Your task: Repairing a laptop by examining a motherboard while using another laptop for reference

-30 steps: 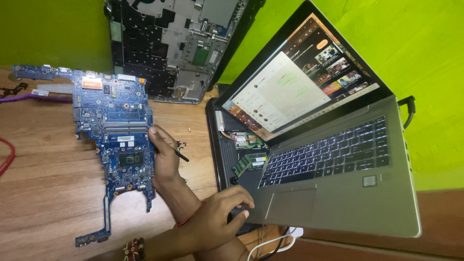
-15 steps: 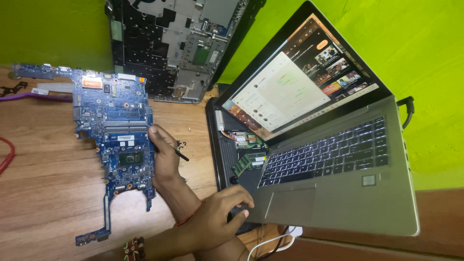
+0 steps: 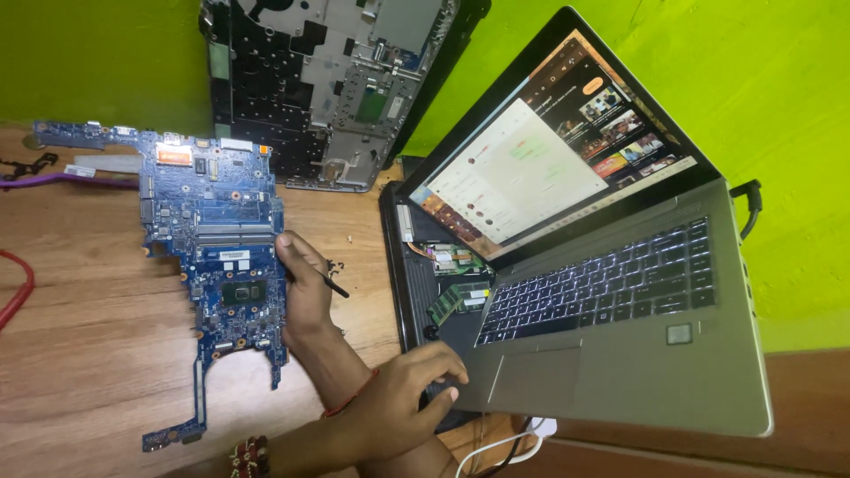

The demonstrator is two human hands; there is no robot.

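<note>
My right hand (image 3: 305, 288) reaches across to the left and rests on the right edge of a blue laptop motherboard (image 3: 217, 239) lying flat on the wooden table. It holds a thin black tool (image 3: 337, 288) whose tip pokes out to the right. My left hand (image 3: 409, 389), with bracelets on its forearm, crosses over the right forearm and grips the front left corner of an open silver laptop (image 3: 620, 354). The laptop sits tilted, with a lit screen (image 3: 549, 168) and a backlit keyboard.
Under the silver laptop lies an opened black laptop base (image 3: 425, 292) with exposed boards and a green memory stick (image 3: 447, 301). A stripped keyboard frame (image 3: 328, 80) leans on the green wall. A purple cable (image 3: 53, 180) and a red cable (image 3: 18, 292) lie at the left, white cables (image 3: 496, 447) at the front.
</note>
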